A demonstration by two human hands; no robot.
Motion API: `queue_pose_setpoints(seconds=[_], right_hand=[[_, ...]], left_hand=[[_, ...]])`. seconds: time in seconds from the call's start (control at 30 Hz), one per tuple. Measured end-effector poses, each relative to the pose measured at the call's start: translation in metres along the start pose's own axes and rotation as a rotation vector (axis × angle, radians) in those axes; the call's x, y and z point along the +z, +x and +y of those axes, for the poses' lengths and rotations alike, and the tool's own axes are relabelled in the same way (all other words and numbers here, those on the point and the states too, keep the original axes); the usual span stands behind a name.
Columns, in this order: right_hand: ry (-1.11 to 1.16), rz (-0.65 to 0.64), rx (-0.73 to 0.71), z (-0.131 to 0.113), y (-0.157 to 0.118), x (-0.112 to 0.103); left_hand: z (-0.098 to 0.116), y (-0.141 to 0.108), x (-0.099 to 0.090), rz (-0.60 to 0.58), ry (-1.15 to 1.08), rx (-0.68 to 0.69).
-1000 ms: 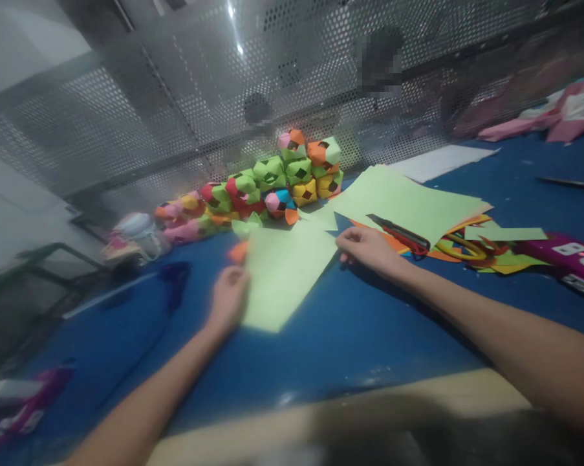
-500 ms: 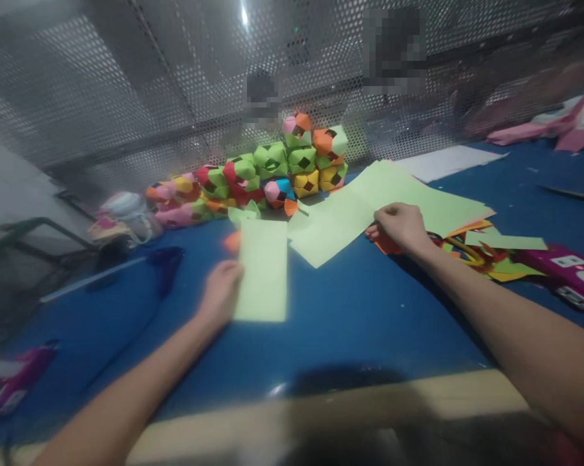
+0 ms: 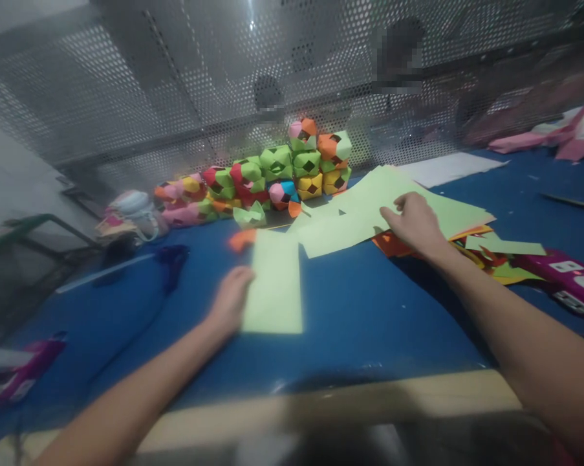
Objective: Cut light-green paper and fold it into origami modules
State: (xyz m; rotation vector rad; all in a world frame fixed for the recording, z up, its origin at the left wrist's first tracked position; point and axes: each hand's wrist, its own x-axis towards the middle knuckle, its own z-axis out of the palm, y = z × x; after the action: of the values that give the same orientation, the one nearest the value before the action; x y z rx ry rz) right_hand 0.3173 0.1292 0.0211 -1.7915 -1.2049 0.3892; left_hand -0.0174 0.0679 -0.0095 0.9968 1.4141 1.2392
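Observation:
My left hand (image 3: 232,299) is closed on the left edge of a pale green paper rectangle (image 3: 277,285); blur hides the exact finger placement. The rectangle stands out over the blue table. My right hand (image 3: 415,223) is above the fanned pale green sheets (image 3: 364,207), its thumb and fingers apart. I cannot tell whether its fingertips touch the top sheet. Orange paper (image 3: 391,246) shows from under these sheets, beside the right wrist. Close to the held rectangle lie a small folded green piece (image 3: 249,215) and a blurred orange piece (image 3: 242,241).
Folded multicoloured paper balls (image 3: 277,162) are stacked along the perforated metal panel (image 3: 189,84). A purple stapler-like object (image 3: 563,278) and paper scraps (image 3: 508,246) lie at right. At left are a dark blue tool (image 3: 173,262) and another purple object (image 3: 27,369). White paper (image 3: 456,169) lies behind.
My right hand's fingers have parted from the sheet edge they pinched, and the top sheets lie at a different angle. The held rectangle appears slightly further right and lower.

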Motion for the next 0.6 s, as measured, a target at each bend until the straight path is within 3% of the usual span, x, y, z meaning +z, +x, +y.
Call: queue_pose_setpoints(seconds=[0.07, 0.1, 0.2, 0.27, 0.4, 0.5, 0.6], right_hand=[[-0.056, 0.011, -0.129, -0.008, -0.011, 0.003], [-0.017, -0.091, -0.138, -0.012, -0.02, 0.008], [0.136, -0.696, -0.018, -0.024, -0.054, 0.027], [0.306, -0.836, -0.005, -0.029, -0.075, 0.04], [0.507, -0.701, 0.071, -0.036, -0.091, 0.048], [0.494, -0.575, -0.03, -0.038, -0.089, 0.04], [0.44, -0.549, -0.154, -0.037, -0.087, 0.034]], left_hand=[[0.001, -0.004, 0.004, -0.015, -0.027, -0.022], [0.002, -0.007, 0.006, -0.024, -0.04, -0.033], [0.004, -0.016, 0.015, -0.065, -0.119, -0.088], [0.004, -0.022, 0.021, -0.092, -0.18, -0.125], [-0.001, -0.033, 0.03, -0.152, -0.185, -0.147], [-0.005, -0.033, 0.032, -0.204, -0.115, -0.096], [-0.007, -0.024, 0.03, -0.186, -0.029, 0.029]])
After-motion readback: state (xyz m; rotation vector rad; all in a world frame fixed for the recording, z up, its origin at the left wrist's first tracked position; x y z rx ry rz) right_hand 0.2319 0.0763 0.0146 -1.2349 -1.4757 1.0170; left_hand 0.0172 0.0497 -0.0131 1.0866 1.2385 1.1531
